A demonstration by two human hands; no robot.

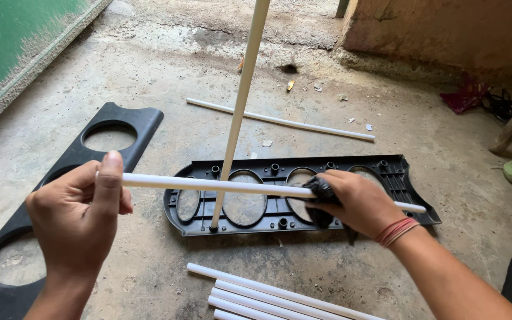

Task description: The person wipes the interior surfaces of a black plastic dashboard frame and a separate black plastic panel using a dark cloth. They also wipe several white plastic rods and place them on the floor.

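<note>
The left hand [78, 222] has its grip closed on one end of a white tube [220, 185] held level, thumb up along it, while the right hand [354, 204] wraps a dark cloth [322, 192] tightly around the same tube farther along. Just beyond and below both grips lies a black plastic panel [386, 172] with round holes on the concrete floor [167, 71], a second white tube [241, 98] standing upright in its socket. More white tubes [268, 296] lie nearer than the grips, and another black panel [120, 115] sits left of the left hand.

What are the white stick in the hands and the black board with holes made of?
White stick: probably plastic tube; smooth, even white, slightly glossy.
Black board with holes: looks like moulded plastic; matte black, with ribs and round sockets formed in it.
</note>
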